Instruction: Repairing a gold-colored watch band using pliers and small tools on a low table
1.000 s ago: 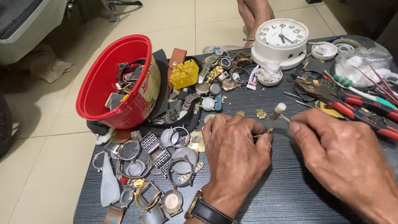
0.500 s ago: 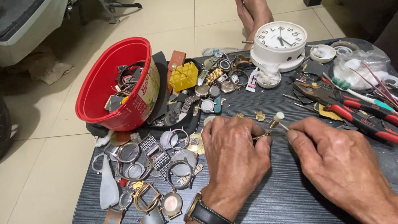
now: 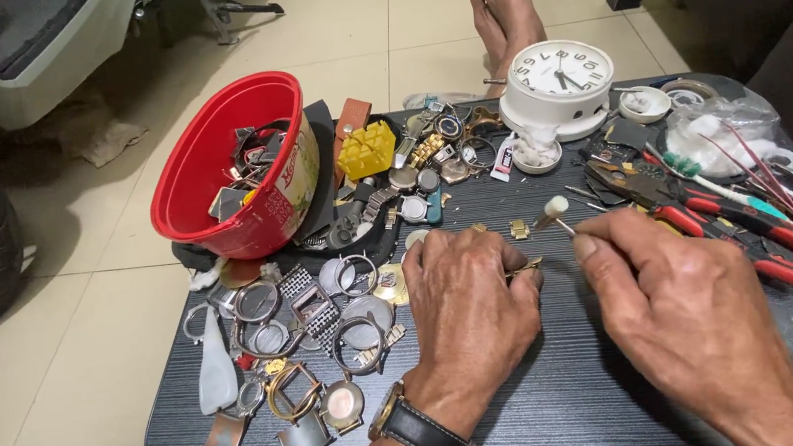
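- the left hand (image 3: 470, 290) is laid knuckles-up on the dark table (image 3: 580, 402), its fingers curled shut around a small gold-coloured part (image 3: 526, 266) that pokes out at the fingertips; a dark-strapped wristwatch (image 3: 420, 432) is worn on this wrist.
- the right hand (image 3: 673, 295) is closed in a pinch on a thin tool with a small white head (image 3: 554, 208), which is slanted up and away from the thumb.
- the gold-coloured part is found between the two hands, near the middle of the table, just below the tool's head; whether the tool touches it cannot be told.
- a small gold link (image 3: 518, 229) is seen just beyond the fingertips.
- a heap of watch cases and rings (image 3: 313, 319) is spread to the left of the left hand.
- a red bowl (image 3: 229, 168) of parts is tilted at the table's far left, with a yellow block (image 3: 366, 150) beside it.
- a white clock (image 3: 561, 82) is stood at the far edge.
- red-handled pliers (image 3: 719, 224) are laid to the right.
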